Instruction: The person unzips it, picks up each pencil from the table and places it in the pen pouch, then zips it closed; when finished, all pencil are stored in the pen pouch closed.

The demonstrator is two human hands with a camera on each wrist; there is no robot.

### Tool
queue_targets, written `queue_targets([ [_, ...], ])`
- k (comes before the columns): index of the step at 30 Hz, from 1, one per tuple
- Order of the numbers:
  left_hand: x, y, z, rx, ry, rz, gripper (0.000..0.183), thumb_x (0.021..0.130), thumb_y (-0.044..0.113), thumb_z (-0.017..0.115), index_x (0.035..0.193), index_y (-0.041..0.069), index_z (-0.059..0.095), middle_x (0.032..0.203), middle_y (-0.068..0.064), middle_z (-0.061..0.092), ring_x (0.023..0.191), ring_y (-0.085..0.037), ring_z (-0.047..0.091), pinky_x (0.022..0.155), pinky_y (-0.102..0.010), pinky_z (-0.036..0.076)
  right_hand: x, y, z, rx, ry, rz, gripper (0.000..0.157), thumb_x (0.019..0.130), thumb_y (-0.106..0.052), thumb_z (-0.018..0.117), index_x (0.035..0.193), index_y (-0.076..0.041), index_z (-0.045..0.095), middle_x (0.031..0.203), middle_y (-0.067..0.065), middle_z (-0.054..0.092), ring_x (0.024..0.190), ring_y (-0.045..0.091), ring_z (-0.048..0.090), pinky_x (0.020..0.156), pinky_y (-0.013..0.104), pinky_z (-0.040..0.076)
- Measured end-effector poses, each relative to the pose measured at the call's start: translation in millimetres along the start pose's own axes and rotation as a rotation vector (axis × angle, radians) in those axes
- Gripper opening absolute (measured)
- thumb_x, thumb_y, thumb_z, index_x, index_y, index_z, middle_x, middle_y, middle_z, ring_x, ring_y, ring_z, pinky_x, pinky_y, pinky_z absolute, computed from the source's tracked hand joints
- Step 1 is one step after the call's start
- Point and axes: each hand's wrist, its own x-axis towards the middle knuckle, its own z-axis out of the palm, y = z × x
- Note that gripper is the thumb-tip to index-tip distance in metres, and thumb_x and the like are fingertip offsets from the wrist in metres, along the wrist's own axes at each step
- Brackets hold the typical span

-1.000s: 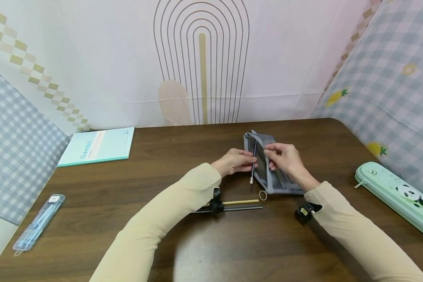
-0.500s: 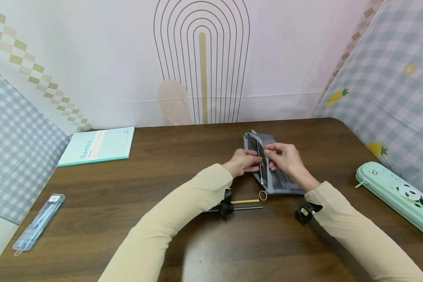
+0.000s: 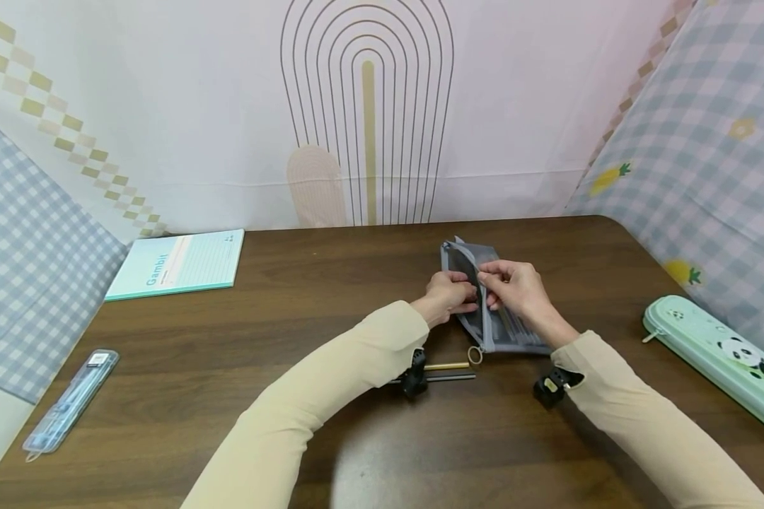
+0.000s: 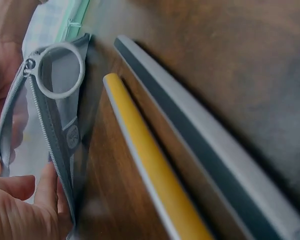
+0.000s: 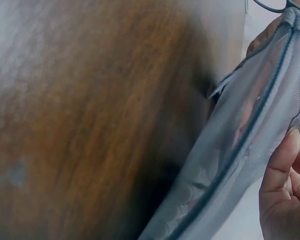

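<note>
A grey mesh zip pouch (image 3: 506, 332) stands unzipped on the table, its mouth spread. My right hand (image 3: 516, 288) pinches one edge of that mouth between thumb and fingers; the right wrist view shows the thumb (image 5: 284, 175) on the rim. At the mouth, my left hand (image 3: 444, 297) has its fingers partly inside. In the left wrist view its thumb (image 4: 15, 186) and forefinger stand apart, with nothing seen between them. Beneath my left wrist lie a gold pencil (image 4: 150, 160) and a dark grey pencil (image 4: 200, 135), near the pouch's ring (image 4: 81, 70).
A mint notebook (image 3: 178, 265) lies at the back left. At the left edge is a clear blue plastic case (image 3: 73, 399). A mint pencil case (image 3: 716, 357) with a panda on it stands at the right, by the checked cloth.
My left hand has moved right into the pouch's mouth. The dark, slim pencil it held went in with it and is now out of sight. My right hand stays put.
</note>
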Motion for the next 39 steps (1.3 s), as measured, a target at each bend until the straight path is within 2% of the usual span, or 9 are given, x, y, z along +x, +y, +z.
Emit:
queue_targets([
  [5,-7.3,2.4,-7.5,0.013,-0.086,0.012,0.041,0.090,-0.006,0.053,0.131,-0.006,0.047,0.116,-0.019,0.061,0.104,-0.028,0.062,0.083,-0.032,0.056,0,2,0.3,0.000,0.008,-0.001,0.031,0.094,-0.010,0.057,0.118,0.009,0.058,0.067,0.005,0.060,0.048,0.006,0.055,0.048,0.024,0.054],
  [11,-20.2,6.4,-28.2,0.080,-0.243,0.002,0.041,0.092,-0.004,0.055,0.132,-0.008,0.046,0.123,-0.025,0.057,0.109,-0.027,0.059,0.093,-0.035,0.051,2,4,1.5,-0.010,0.019,-0.007,0.028,0.094,-0.010,0.057,0.117,0.007,0.060,0.068,0.004,0.060,0.048,0.005,0.056,0.048,0.024,0.054],
  [16,-33.5,6.0,-56.0,0.215,-0.428,-0.057,0.038,0.092,-0.003,0.055,0.129,-0.008,0.049,0.120,-0.024,0.058,0.092,-0.018,0.062,0.095,-0.038,0.050,1,4,2.0,0.003,0.028,-0.015,0.029,0.093,-0.009,0.058,0.116,0.009,0.060,0.067,0.002,0.060,0.048,0.005,0.055,0.047,0.022,0.053],
  [21,-46.3,3.1,-87.0,0.397,-0.572,-0.078,0.035,0.091,-0.001,0.058,0.125,-0.007,0.052,0.116,-0.022,0.062,0.085,-0.012,0.062,0.088,-0.033,0.054,0,4,0.8,0.012,0.030,-0.018,0.029,0.093,-0.009,0.058,0.116,0.009,0.060,0.070,0.003,0.062,0.048,0.005,0.055,0.048,0.024,0.054],
  [26,-56.4,-2.2,-110.5,0.498,-0.636,-0.062,0.035,0.089,-0.003,0.060,0.122,-0.007,0.054,0.105,-0.014,0.066,0.083,-0.009,0.062,0.081,-0.028,0.056,0,4,-0.2,0.006,0.021,-0.010,0.029,0.094,-0.010,0.057,0.117,0.008,0.059,0.073,0.004,0.062,0.049,0.006,0.055,0.049,0.025,0.055],
  [29,-61.5,-5.3,-119.0,0.548,-0.666,-0.014,0.036,0.086,-0.005,0.063,0.121,-0.009,0.054,0.103,-0.012,0.066,0.084,-0.009,0.063,0.079,-0.024,0.055,-1,3,-0.7,0.011,0.015,-0.012,0.030,0.094,-0.009,0.057,0.118,0.009,0.058,0.074,0.008,0.063,0.049,0.006,0.055,0.049,0.025,0.054],
  [34,-68.0,-9.2,-125.7,0.648,-0.697,0.106,0.036,0.083,-0.005,0.066,0.117,-0.010,0.056,0.107,-0.017,0.066,0.087,-0.009,0.063,0.081,-0.019,0.052,-1,2,-1.1,0.012,0.015,-0.008,0.031,0.094,-0.009,0.057,0.118,0.009,0.058,0.075,0.011,0.063,0.049,0.006,0.056,0.049,0.025,0.055],
  [39,-71.4,-13.2,-126.4,0.708,-0.683,0.171,0.038,0.080,-0.004,0.071,0.116,-0.006,0.059,0.107,-0.014,0.066,0.089,-0.008,0.062,0.082,-0.019,0.052,-1,2,-0.2,0.010,0.015,-0.004,0.030,0.094,-0.009,0.057,0.118,0.008,0.059,0.075,0.010,0.063,0.049,0.006,0.056,0.050,0.026,0.055],
])
